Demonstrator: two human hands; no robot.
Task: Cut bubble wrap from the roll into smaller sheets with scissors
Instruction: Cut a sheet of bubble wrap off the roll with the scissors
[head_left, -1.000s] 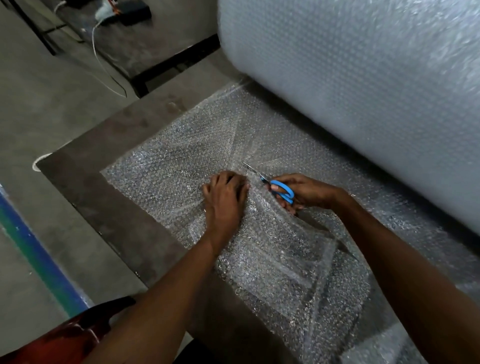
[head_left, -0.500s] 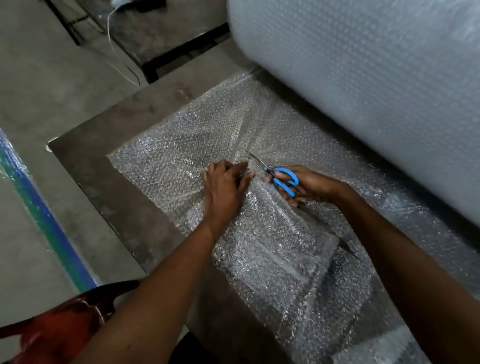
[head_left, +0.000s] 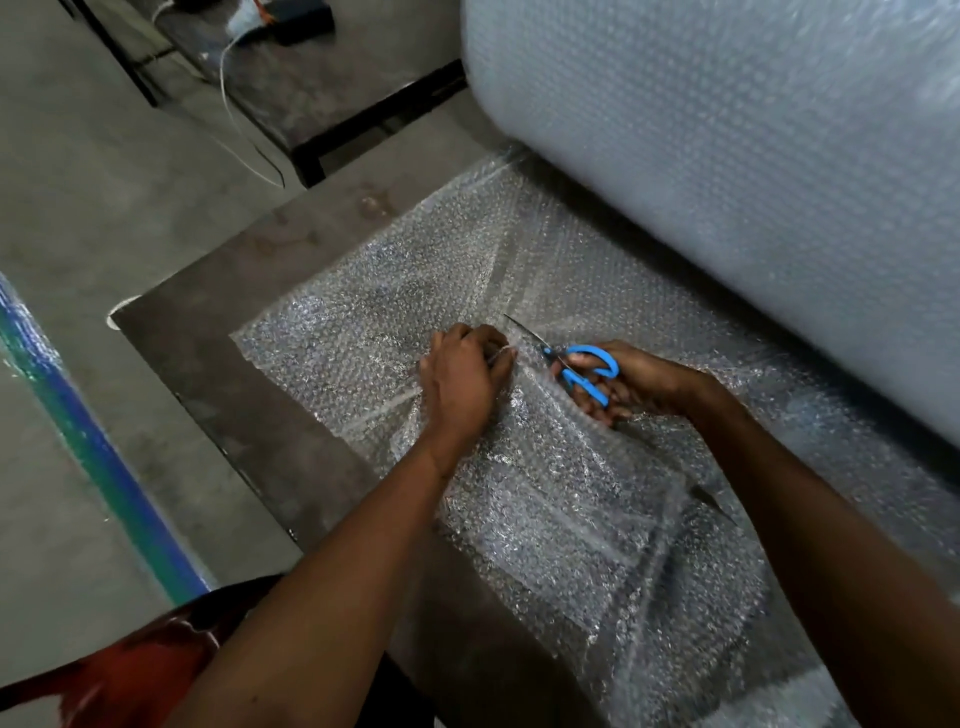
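Note:
A huge roll of bubble wrap (head_left: 727, 182) lies across the back right of a dark table (head_left: 208, 353). Its unrolled sheet (head_left: 363, 322) spreads over the table toward me. My right hand (head_left: 639, 384) grips blue-handled scissors (head_left: 582, 369), whose blades point up and left into the sheet. My left hand (head_left: 462, 379) pinches the wrap just left of the blades, fingers curled on it. A cut slit runs back from the scissors toward the lower right.
A second dark table (head_left: 332, 93) stands at the back with a black device (head_left: 301, 21) and a white cable (head_left: 228, 109) hanging off it. Concrete floor with a blue and green stripe (head_left: 104, 467) lies to the left. A red-brown seat (head_left: 119, 670) is at lower left.
The scissors and both hands have crept a little farther along the cut, away from me. The camera has shifted, so the table sits more to the right.

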